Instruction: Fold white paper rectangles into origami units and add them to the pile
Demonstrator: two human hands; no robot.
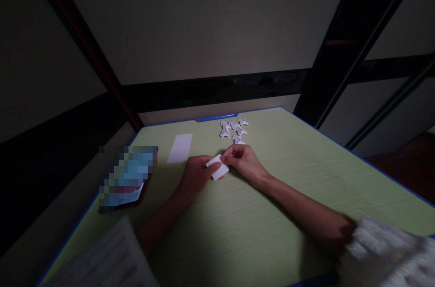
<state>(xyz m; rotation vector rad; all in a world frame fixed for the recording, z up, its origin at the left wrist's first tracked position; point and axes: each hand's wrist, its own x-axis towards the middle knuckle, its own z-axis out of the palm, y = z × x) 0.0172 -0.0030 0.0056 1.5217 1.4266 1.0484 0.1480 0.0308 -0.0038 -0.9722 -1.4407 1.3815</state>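
Observation:
A small white piece of paper (218, 170), seemingly folded, is held between both hands above the middle of the table. My left hand (196, 176) grips its left side, thumb on top and fingers beneath. At the upper right corner, my right hand (245, 162) pinches the paper between thumb and curled fingers. Just beyond my right hand lie several small folded paper figures (239, 131) in a loose cluster. To the left, a flat white paper strip (180, 148) rests on the table.
A tablet-like device (131, 178), its screen blurred out, lies at the table's left side. The light green table (292, 160) has a blue edge and a blue handle-like strip (216, 117) at the back. Behind it stands a pale panelled wall (210, 24) with dark bands.

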